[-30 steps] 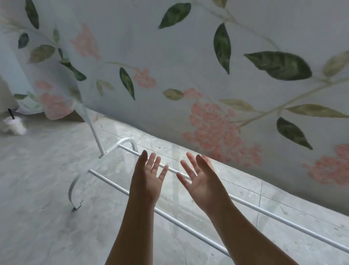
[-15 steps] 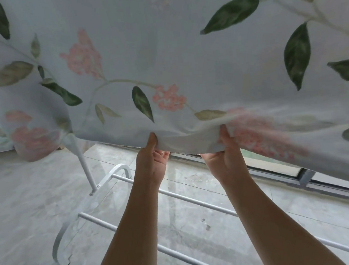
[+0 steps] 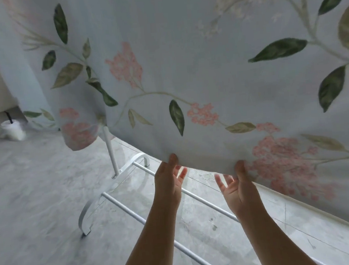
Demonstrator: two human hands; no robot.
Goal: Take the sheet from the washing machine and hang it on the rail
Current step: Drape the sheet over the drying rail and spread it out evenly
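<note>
your sheet is hanging in front of you and fills pretty much the whole upper part of the view. it's pale blue with green leaves and pink flower clusters. whatever it hangs from is above the frame, so i can't tell what it's draped over. its bottom hem curves across the middle of the view, lower toward your right.

both hands are up at that hem, near each other. your left hand has its thumb tip against the front of the cloth right at the edge, and its fingers are loose and spread just under the hem, not curled round anything. your right hand looks the same: the thumb is on the front of the hem, and the fingers are fanned out and relaxed below it. so it's a light touch at the edge, not a real grip.

under and behind your hands is the white drying rack. you can see one upright post going up behind the sheet, a curved foot on the grey marble-look floor, and two low bars running off to your right. your forearms cross over both bars.

far left on the floor, by the wall, there's a small white thing with a black stick poking out. it's too blurry to say what it is.
</note>
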